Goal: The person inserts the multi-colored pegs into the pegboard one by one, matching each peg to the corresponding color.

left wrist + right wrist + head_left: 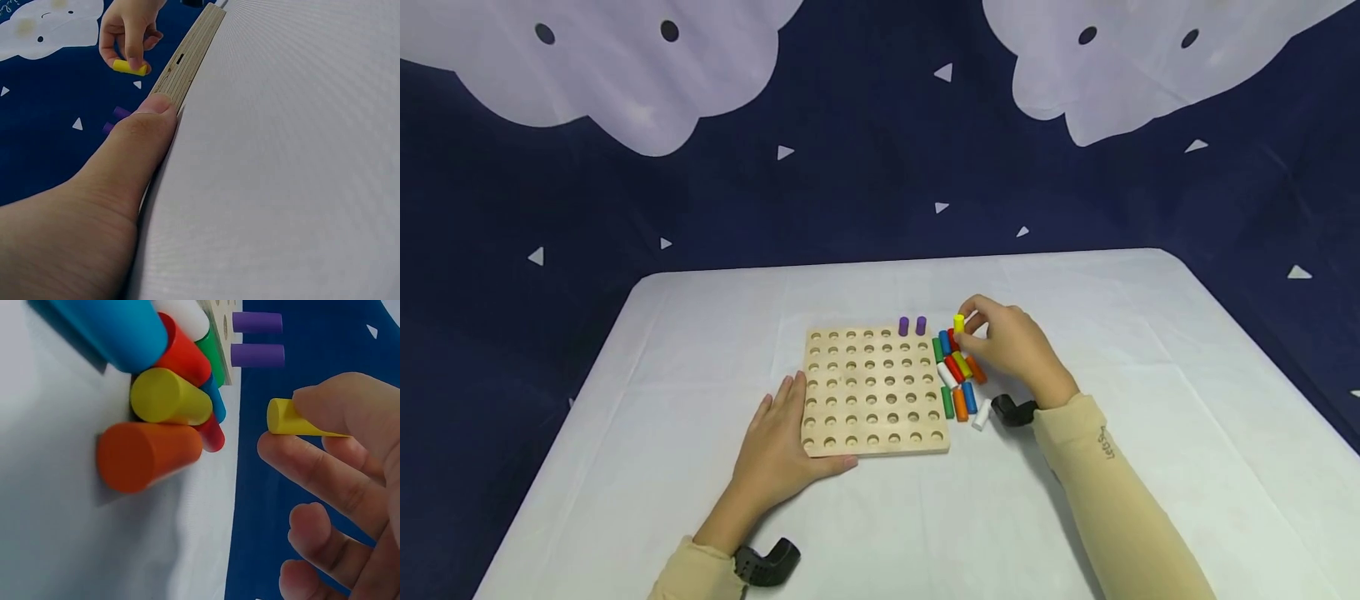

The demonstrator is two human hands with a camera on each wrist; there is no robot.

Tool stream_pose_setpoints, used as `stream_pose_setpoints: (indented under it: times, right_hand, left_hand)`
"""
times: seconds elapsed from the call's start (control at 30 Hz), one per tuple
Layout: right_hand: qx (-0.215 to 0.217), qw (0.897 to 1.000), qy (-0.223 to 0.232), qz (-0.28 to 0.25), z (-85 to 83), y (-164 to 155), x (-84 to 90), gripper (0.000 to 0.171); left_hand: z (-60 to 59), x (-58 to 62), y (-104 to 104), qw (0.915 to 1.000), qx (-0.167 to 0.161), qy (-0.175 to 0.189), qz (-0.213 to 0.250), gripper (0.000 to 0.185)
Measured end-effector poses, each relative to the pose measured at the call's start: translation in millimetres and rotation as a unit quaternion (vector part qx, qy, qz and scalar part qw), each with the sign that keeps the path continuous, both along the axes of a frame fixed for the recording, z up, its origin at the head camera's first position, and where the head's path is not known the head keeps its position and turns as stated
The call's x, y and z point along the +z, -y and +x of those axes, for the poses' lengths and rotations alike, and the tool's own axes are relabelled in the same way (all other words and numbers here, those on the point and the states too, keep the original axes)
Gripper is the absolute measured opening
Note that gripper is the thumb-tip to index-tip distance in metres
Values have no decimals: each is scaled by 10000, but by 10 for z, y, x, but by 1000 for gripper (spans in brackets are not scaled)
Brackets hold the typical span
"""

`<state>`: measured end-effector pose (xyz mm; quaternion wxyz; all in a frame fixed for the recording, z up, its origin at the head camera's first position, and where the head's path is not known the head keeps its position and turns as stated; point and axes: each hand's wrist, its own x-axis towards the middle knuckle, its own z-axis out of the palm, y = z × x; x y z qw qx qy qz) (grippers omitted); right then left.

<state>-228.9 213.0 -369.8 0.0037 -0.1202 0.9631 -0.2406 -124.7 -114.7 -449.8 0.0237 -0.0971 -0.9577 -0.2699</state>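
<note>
**Yellow peg held upright**

White cloth covers the worktop [700,350]. Right hand [1011,346] pinches a smooth yellow cylinder peg [958,323], long axis vertical, right of centre above loose pegs [958,379]. Left hand [775,450] lies flat against the holed wooden board [874,390].

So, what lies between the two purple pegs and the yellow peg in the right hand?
Nothing. In the right wrist view the purple pegs and the held yellow peg have only dark backdrop between; the head view agrees.
</note>
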Motion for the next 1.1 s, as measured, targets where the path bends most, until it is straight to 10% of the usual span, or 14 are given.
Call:
stream_pose_setpoints:
  times: [1.1]
  right_hand:
    - [614, 9978, -229, 25, -65, 639, -109, 14]
  left_hand:
    - [23, 12, 11, 10000, 56, -42, -17, 146]
